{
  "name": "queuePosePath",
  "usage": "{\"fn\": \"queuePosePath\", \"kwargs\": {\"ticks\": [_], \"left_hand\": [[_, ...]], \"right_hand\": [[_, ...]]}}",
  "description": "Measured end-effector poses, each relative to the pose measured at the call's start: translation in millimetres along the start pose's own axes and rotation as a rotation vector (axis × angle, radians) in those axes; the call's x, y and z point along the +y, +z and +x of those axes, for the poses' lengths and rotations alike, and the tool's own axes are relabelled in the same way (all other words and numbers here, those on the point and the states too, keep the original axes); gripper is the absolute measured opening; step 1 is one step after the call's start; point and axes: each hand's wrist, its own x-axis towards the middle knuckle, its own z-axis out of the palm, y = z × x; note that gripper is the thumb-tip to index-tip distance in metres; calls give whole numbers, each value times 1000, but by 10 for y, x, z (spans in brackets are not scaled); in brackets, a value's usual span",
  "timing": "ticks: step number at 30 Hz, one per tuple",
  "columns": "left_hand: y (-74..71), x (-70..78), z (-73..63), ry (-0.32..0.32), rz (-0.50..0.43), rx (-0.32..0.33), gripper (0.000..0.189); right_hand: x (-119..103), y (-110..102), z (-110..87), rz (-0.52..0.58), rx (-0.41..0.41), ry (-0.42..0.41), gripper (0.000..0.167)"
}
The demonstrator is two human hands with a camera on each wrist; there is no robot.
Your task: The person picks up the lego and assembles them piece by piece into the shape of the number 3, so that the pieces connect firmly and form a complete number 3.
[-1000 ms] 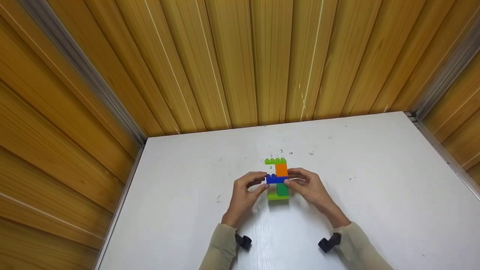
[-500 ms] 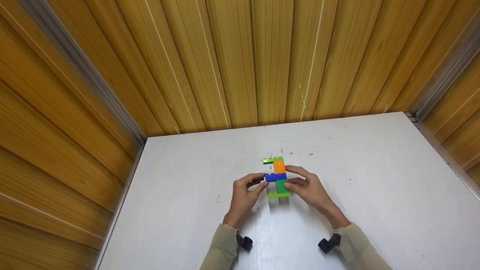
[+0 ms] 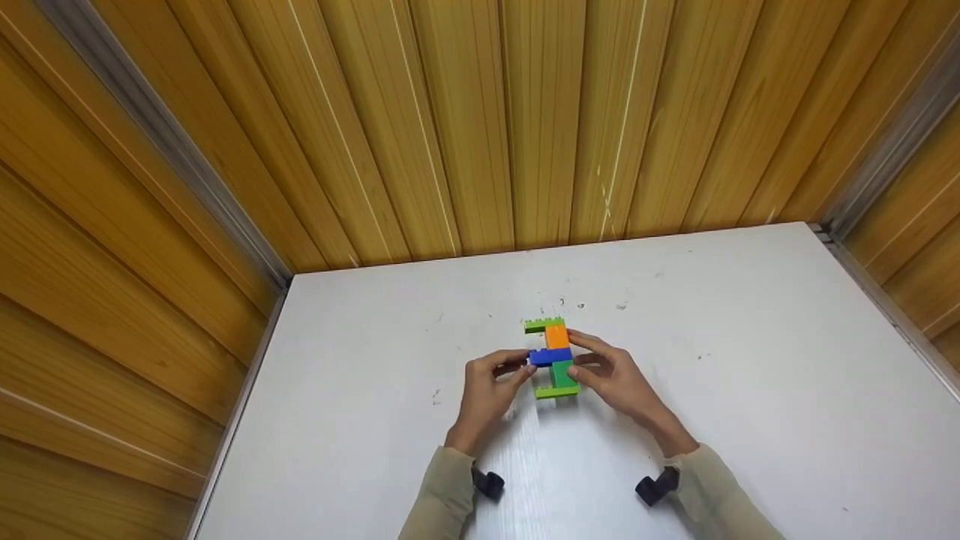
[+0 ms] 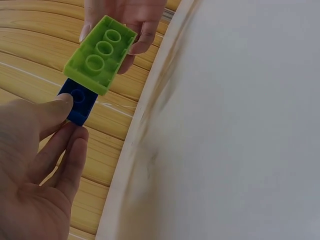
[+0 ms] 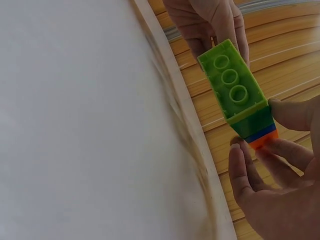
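A stack of toy building bricks is held between both hands in the head view. From the top it has a lime brick (image 3: pixel 543 325), an orange brick (image 3: pixel 556 337), a blue brick (image 3: pixel 547 357), a green brick (image 3: pixel 562 373) and a bottom lime brick (image 3: pixel 556 392). The lime and blue bricks jut out to the left. My left hand (image 3: pixel 487 390) pinches the blue brick's left end between thumb and fingers. At the right side, my right hand (image 3: pixel 622 379) grips the stack, thumb on the green brick. Both wrist views show the hollow underside of the bottom lime brick (image 4: pixel 85 75).
A white table (image 3: pixel 360 375) with small dark scuffs lies under the hands. Wood-patterned panel walls (image 3: pixel 480 127) rise behind it and at both sides. Each wrist carries a small black camera (image 3: pixel 489 484).
My right thumb has slid from the blue brick down to the green one, and its forefinger has moved up. The stack's top has tipped slightly left. My left hand keeps its pinch.
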Motion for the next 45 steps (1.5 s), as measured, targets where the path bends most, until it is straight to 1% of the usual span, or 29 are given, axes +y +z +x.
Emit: {"fn": "queuePosePath", "kwargs": {"ticks": [2,5,9,13,18,23,28,33,41,43,45], "left_hand": [[0,-6,-4,-15,9,-12,23],[-1,0,-9,-61,30,-36,23],[-1,10,-20,-104,55,-62,25],[4,4,-33,-119,77,-69,26],[22,-17,-34,-118,89,-78,24],[29,-36,-35,-128,86,-90,24],[46,-77,-35,-160,82,-83,24],[63,-93,-29,-173,65,-79,23],[70,-81,-29,-202,69,-89,24],[72,-81,-29,-206,76,-92,24],[71,-85,-31,-187,93,-94,25]], "right_hand": [[0,10,4,-33,10,18,58],[-10,33,5,-50,37,43,54],[-18,67,-4,-52,107,81,50],[-13,95,-18,-41,174,119,45],[16,115,-17,-25,212,121,38],[38,125,-14,-14,220,129,37],[49,135,-11,-19,223,142,37],[60,143,0,-4,228,152,38],[60,147,-9,-39,240,183,38],[61,145,-2,-31,238,187,38],[65,144,7,-29,235,188,38]]}}
